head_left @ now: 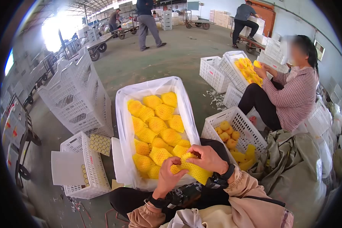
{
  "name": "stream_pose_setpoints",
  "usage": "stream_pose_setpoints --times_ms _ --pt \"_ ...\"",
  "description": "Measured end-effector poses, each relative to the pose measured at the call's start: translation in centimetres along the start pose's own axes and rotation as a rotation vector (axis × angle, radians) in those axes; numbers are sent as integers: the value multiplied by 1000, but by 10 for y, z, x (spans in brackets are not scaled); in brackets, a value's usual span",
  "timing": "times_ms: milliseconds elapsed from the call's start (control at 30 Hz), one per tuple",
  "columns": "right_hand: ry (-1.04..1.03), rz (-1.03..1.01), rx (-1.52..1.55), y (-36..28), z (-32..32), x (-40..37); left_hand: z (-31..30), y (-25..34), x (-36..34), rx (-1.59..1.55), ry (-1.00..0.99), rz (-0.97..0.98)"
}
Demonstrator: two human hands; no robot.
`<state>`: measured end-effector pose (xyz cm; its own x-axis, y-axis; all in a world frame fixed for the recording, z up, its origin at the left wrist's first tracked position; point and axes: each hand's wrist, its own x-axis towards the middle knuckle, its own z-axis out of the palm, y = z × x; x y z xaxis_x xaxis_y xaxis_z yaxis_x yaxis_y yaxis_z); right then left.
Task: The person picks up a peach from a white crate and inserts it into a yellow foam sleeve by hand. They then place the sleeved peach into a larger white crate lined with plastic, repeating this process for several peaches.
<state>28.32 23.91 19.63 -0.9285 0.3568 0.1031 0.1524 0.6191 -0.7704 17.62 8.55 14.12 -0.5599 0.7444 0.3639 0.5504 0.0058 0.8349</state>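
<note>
Person's R hand (208, 159) pinches a yellow foam net sleeve (197, 172) at near R corner of the lined white crate (123, 121). L hand (168, 178) is just beside it, thumb & index finger apart; cannot tell if it grips sth. Inside this crate are many netted fruits (157, 124). To the R, a plastic crate (251, 127) contains bare yellow-orange fruits (231, 143) & loose yellow nets (250, 152). Co-worker's crate (226, 68) also has fruits, yellow-orange.

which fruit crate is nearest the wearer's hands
The white-lined crate of yellow-netted fruit straight ahead: the left hand and right hand are over its near end. The bare-fruit crate and distant fruit crate stand to the right.
</note>
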Motion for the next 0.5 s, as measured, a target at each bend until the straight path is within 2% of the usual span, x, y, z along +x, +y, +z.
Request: stream_pose_setpoints --times_ms 33,67,100,133,167,200,233,300,367,400,433,500 --pt "-11 0 -2 3 5 1 -5 2 -2 0 -81 -60" --pt "-137 81 355 7 11 2 -10 3 -3 -2 -167 -122" --pt "-255 169 718 10 16 0 -14 2 -4 -4 -174 -131" --pt "-252 183 725 10 20 -2 -16 0 -6 -303 -229 -231" --pt "-209 233 965 4 23 -2 -17 -1 -8 -605 -282 -334" --pt "-153 284 1205 1 27 -2 -16 -2 -11 -860 -233 -377" --pt "-128 304 1215 2 34 -3 -16 -3 -11 -867 -259 -394" --pt "-244 65 944 9 52 -7 -16 -2 -10 -1034 -69 -465" --pt "-244 9 1177 10 62 -7 -25 9 -11 -820 -85 -335" --pt "-121 10 1219 13 72 -7 -21 7 -16 -1066 77 -375" --pt "2 -72 1334 12 79 -5 -20 -11 -19 -616 66 -219" --pt "166 150 1593 4 81 -6 -13 -50 -24 -479 -5 -257"
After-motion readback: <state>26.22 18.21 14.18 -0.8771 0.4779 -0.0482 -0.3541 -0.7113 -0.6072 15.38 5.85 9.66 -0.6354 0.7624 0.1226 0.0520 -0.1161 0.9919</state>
